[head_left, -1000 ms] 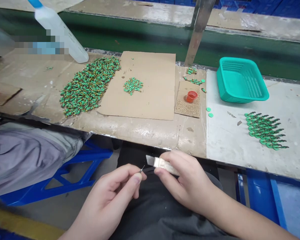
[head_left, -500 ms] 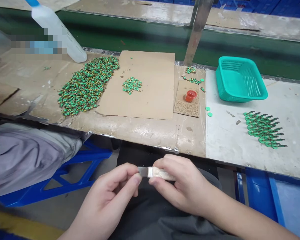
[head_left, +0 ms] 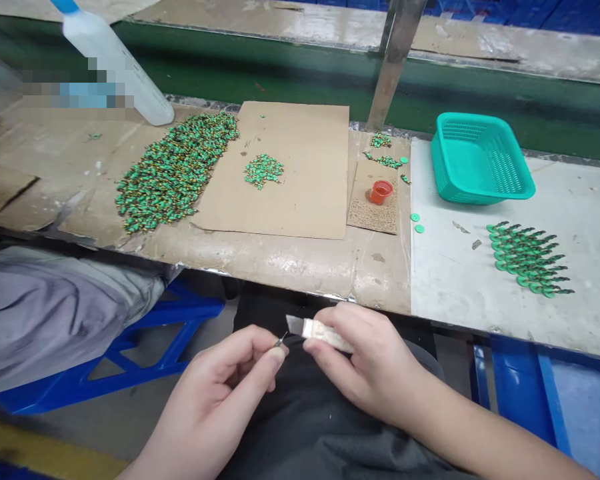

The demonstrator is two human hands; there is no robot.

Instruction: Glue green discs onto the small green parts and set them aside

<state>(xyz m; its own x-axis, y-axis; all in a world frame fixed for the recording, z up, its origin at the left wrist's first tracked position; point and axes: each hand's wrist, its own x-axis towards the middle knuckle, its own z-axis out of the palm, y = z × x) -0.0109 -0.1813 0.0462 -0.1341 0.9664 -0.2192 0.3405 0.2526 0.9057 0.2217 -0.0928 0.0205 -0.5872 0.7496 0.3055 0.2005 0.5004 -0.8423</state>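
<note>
My left hand (head_left: 225, 393) pinches a small dark piece with a thin pointed tip (head_left: 281, 340) between thumb and forefinger; most of it is hidden by the fingers. My right hand (head_left: 367, 357) is closed around a utility knife (head_left: 325, 333) whose handle looks wrapped in whitish tape. Its short grey blade (head_left: 295, 325) points left, just above and to the right of the small piece, apart from it. Both hands are over my lap, in front of the table edge.
On the table lie a large pile of small green, dark and gold pieces (head_left: 175, 173) and a cardboard sheet (head_left: 305, 200) with a smaller heap (head_left: 263, 171). Rightward are a red cup (head_left: 381, 192), a green basket (head_left: 485, 190) and rows of pieces on green discs (head_left: 525, 260). A bottle (head_left: 120, 67) leans at left.
The knife has moved up and right, away from my left fingers, and its blade is now apart from the small piece. My left hand has hardly moved.
</note>
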